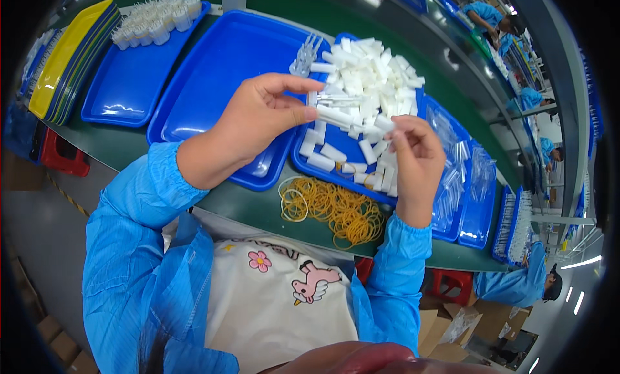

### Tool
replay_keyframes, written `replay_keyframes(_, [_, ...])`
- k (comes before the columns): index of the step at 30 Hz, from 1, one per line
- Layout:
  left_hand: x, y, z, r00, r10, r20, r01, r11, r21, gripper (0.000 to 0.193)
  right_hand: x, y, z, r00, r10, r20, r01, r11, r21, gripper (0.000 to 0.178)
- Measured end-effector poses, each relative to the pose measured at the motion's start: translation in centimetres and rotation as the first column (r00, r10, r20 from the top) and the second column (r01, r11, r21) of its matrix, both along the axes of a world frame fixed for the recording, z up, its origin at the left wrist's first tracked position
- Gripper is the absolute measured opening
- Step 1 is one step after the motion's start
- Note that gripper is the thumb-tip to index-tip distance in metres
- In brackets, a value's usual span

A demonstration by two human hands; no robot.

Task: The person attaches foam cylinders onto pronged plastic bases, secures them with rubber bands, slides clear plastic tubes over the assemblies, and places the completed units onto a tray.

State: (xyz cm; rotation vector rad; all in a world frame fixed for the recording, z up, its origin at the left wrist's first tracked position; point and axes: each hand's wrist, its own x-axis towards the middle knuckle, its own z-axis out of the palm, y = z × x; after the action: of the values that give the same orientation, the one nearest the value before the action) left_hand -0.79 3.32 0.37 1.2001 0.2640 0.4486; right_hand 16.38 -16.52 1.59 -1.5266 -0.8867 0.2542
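Above a blue tray (300, 151) heaped with short white plastic pieces (368, 70), both my hands work close together. Between thumb and forefinger of my left hand (274, 106) is a small bundle of thin white plastic sticks (337, 100), pointing to the right. My right hand (418, 155) is closed in a pinch, and a white plastic piece (385, 123) shows at its fingertips. Its far end overlaps the heap, so its shape is hard to make out. A gap separates the two hands.
A pile of tan rubber bands (339, 209) lies at the table's near edge. Left stand a large blue tray (226, 64), a tray of bundled white parts (158, 19) and stacked trays (68, 57). Trays of clear tubes (452, 174) are on the right. Co-workers sit farther off.
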Motion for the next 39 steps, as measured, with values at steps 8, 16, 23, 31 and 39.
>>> replay_keyframes(8, [0.3,0.0,0.5,0.999,-0.019,-0.045,0.024,0.993,0.119,0.039,-0.1,-0.2,-0.1,0.999,-0.034,-0.031,0.038,0.992,0.121,0.015])
replay_keyframes(16, [-0.3,-0.5,0.3,0.994,-0.078,-0.073,0.090,0.981,0.170,0.038,-1.4,-0.5,0.6,0.984,-0.030,-0.174,0.022,0.999,-0.047,0.027])
replay_keyframes(23, [0.0,-1.5,-0.5,0.992,-0.123,-0.034,0.126,0.917,0.377,0.043,-3.5,0.6,0.1,0.967,0.131,-0.219,-0.141,0.990,-0.032,0.027])
replay_keyframes(31, [0.5,-0.2,0.1,0.994,-0.105,-0.024,0.106,0.992,0.068,0.038,0.9,-0.8,0.2,0.922,-0.125,0.366,0.189,0.971,-0.146,0.014])
replay_keyframes(39, [0.2,-0.1,-0.3,0.997,-0.068,-0.032,0.065,0.995,-0.076,0.033,-1.6,-0.1,0.3,0.721,0.226,0.654,0.255,0.792,-0.555,0.034])
